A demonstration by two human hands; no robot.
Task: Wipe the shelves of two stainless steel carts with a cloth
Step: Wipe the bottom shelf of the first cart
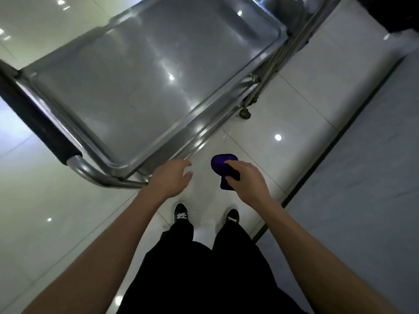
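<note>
The crumpled purple cloth (223, 168) sat pinched in the right hand (246, 181), off the near corner of the shiny stainless steel cart (136, 82) (no readable writing anywhere). The left hand (171, 177), fingers loosely spread, hovered by the cart's rim. Glossy white floor tiles (294, 105) lay open beside the cart's small caster wheel (244, 114).

One steel cart (145, 71) — one purple cloth (221, 163), two hands, two shoes, one caster (244, 114)
</note>
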